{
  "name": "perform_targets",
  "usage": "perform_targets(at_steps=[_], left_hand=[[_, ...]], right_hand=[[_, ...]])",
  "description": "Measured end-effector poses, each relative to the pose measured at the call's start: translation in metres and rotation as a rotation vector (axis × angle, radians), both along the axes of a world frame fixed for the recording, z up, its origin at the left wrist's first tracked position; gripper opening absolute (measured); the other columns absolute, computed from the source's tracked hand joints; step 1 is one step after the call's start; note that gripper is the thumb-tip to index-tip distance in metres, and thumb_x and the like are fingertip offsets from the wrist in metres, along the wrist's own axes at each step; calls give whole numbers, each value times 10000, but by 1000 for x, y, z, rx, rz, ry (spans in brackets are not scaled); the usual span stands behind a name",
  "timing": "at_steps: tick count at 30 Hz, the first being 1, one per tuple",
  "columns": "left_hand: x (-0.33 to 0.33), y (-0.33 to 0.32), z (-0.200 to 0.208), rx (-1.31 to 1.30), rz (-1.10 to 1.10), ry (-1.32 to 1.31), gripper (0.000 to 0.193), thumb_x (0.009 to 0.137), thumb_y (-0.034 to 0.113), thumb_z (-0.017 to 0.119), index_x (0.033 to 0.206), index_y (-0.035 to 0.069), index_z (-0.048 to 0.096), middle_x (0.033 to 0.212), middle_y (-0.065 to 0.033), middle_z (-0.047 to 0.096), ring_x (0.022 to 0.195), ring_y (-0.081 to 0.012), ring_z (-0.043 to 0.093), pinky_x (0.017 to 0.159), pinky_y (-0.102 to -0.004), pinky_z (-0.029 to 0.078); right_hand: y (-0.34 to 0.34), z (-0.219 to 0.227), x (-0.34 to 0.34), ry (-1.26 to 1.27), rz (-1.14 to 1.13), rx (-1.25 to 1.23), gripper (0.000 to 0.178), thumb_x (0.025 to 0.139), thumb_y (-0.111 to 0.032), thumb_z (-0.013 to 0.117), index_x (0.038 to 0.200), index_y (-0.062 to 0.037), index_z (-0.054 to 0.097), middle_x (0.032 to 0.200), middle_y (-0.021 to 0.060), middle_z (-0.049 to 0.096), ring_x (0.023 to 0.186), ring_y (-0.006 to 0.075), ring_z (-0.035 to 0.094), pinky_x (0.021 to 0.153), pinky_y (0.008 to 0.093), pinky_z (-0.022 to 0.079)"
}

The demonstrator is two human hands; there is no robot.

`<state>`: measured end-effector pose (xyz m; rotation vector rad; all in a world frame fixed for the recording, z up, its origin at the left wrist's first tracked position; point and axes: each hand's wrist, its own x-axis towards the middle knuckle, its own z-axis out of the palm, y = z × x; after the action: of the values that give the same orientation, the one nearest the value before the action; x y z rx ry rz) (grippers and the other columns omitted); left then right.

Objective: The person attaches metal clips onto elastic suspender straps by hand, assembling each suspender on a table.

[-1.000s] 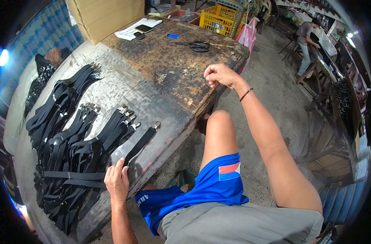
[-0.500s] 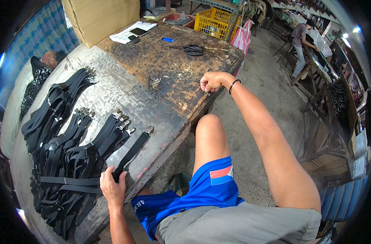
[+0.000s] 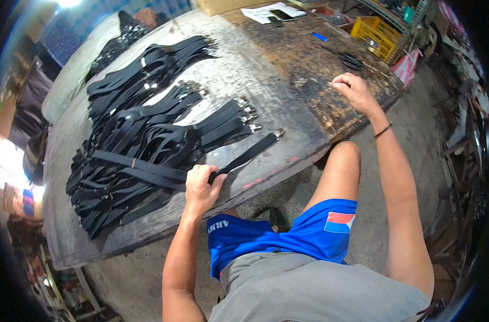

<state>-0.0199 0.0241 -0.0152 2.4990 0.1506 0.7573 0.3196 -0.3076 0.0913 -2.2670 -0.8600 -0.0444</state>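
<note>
Black strap [image 3: 250, 153] lay on the table [image 3: 290, 110] near its edge, pinched by our left hand [image 3: 200, 185]; our curled right hand's [image 3: 354, 92] contents were unclear. We risked tangling, because piled straps [image 3: 140, 167] crowded that grip.

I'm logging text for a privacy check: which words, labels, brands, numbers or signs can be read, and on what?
Shorts: white capital letters on the left leg; I don't copy out wording.
Patch on the right leg: red, white and blue; no readable words.
Papers: any print is too small to read.
I can make out no other text.
</note>
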Motion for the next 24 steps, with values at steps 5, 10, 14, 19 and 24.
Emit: perform_targets(at_steps=[5,10,14,19,24], left_hand=[[-16,8,-2,-28,21,2,260,711,127,831,889,44,660,842,-103,647,844,-310,608,761,-394,462],[-10,8,-5,-11,0,25,274,706,165,839,900,59,676,858,-88,660,867,-301,617,781,-402,470],[-11,7,-2,-19,8,11,272,706,177,837,892,63,675,857,-86,665,869,-297,627,779,-407,474],[-10,5,3,-9,-11,-5,277,695,136,844,886,48,662,849,-100,648,850,-303,614,768,-397,472],[-10,5,1,-8,0,1,280,699,136,843,891,41,663,858,-100,652,853,-302,616,775,-395,474]], right_hand=[[129,-16,-117,-145,595,162,96,898,-120,674,961,-55,705,906,106,644,866,265,636,786,352,512],[186,-63,-169,-309,875,100,142,833,-52,660,964,-88,619,900,93,587,873,309,612,771,397,513],[195,-77,-179,-337,894,71,134,828,-68,633,954,-101,602,885,77,569,864,296,614,744,399,516],[199,-81,-182,-414,850,53,86,825,-112,619,908,-97,599,870,68,568,855,281,614,725,394,523],[199,-76,-189,-457,831,52,95,816,-143,623,880,-80,593,852,73,547,839,277,595,718,390,521]])
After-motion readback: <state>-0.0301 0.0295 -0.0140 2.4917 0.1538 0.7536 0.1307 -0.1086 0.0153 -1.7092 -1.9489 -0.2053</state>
